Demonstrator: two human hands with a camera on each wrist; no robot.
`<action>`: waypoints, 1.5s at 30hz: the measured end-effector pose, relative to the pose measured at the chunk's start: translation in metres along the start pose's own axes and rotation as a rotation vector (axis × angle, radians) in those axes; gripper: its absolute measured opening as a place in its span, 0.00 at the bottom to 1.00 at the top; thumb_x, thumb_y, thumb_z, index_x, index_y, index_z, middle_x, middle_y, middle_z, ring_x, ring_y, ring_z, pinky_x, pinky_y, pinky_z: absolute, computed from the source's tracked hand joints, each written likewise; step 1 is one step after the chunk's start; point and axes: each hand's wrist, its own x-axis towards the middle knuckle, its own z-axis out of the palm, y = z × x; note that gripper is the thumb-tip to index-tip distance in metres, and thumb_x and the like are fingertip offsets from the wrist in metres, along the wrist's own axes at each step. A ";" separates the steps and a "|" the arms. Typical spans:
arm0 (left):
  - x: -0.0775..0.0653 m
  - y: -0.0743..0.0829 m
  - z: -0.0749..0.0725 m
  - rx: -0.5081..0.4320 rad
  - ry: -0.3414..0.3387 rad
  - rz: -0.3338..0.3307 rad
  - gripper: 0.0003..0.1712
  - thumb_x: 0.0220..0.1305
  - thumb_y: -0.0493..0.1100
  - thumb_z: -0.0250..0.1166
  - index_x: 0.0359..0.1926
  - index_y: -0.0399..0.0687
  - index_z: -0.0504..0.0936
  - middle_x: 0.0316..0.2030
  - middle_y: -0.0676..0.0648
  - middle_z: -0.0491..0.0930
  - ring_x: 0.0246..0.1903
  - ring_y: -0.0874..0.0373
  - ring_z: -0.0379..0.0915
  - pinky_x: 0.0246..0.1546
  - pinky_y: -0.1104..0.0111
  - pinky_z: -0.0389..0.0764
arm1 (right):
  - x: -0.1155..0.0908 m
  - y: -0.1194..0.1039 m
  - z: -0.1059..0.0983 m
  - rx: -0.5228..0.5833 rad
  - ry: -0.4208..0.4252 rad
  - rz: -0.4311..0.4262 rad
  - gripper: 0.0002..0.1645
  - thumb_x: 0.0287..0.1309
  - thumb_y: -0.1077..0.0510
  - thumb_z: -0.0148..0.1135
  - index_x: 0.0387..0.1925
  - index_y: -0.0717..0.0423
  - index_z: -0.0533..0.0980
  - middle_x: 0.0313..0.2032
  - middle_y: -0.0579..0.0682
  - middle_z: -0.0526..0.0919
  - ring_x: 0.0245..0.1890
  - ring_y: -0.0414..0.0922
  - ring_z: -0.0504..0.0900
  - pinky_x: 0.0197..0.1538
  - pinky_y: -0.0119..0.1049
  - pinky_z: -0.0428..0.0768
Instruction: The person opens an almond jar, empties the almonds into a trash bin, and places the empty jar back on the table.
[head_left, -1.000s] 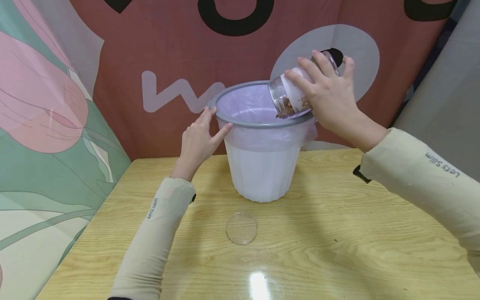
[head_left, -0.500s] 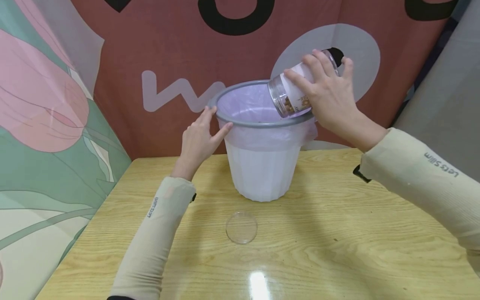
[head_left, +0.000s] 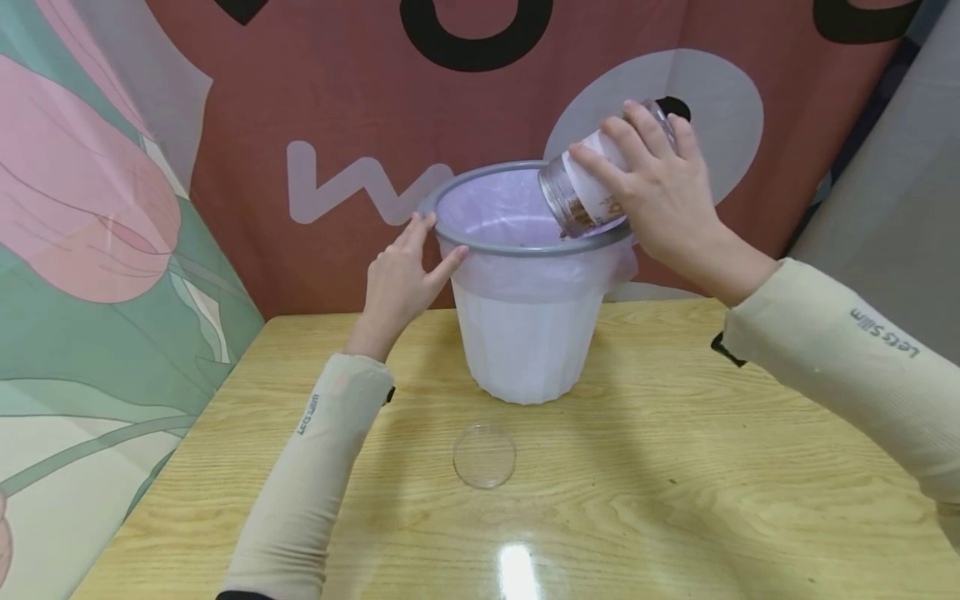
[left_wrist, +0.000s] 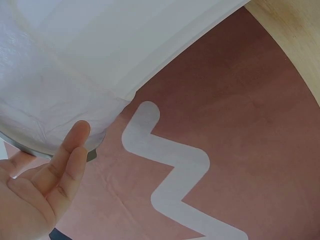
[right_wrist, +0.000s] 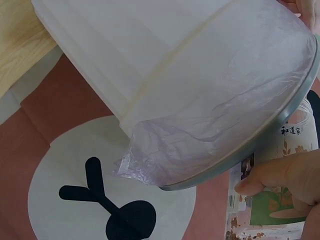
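- Left sleeve (head_left: 300,483), toward 7 o'clock in the head view: pale cream, close-fitting, wrinkled lower down.
- Left lettering (head_left: 308,414): small, dark, roughly "Let's Slim", set near the cuff.
- Left tab (head_left: 390,395): black, at the cuff's 4 o'clock edge.
- Dark band (head_left: 243,596): at that sleeve's 7 o'clock end.
- Right sleeve (head_left: 832,367), toward 4 o'clock: the same cream, finely ribbed, with a full, rounded cuff.
- Right lettering (head_left: 885,332): dark, similar wording, slanting toward 4 o'clock.
- Right tab (head_left: 727,348): black, at the cuff's 7 o'clock edge.
- Left hand (head_left: 397,279) and right hand (head_left: 667,192): bare.
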 end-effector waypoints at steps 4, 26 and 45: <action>0.000 0.000 0.001 0.001 0.003 0.000 0.39 0.58 0.64 0.53 0.62 0.42 0.64 0.60 0.37 0.62 0.29 0.41 0.74 0.12 0.66 0.60 | 0.000 0.001 0.001 -0.007 0.015 -0.012 0.47 0.33 0.81 0.60 0.57 0.47 0.65 0.55 0.60 0.63 0.62 0.55 0.53 0.61 0.54 0.47; 0.000 0.001 0.001 0.010 0.000 -0.002 0.39 0.58 0.64 0.53 0.62 0.42 0.64 0.60 0.38 0.62 0.35 0.40 0.75 0.13 0.65 0.61 | -0.001 0.004 0.004 -0.095 0.015 -0.097 0.48 0.30 0.79 0.63 0.58 0.49 0.63 0.56 0.61 0.61 0.63 0.55 0.52 0.61 0.53 0.47; 0.000 0.000 0.001 0.020 -0.018 -0.019 0.40 0.58 0.64 0.52 0.63 0.43 0.63 0.61 0.39 0.61 0.39 0.40 0.74 0.15 0.64 0.64 | 0.002 0.006 0.007 -0.191 0.072 -0.193 0.43 0.35 0.76 0.64 0.56 0.48 0.67 0.54 0.58 0.65 0.62 0.53 0.55 0.62 0.50 0.44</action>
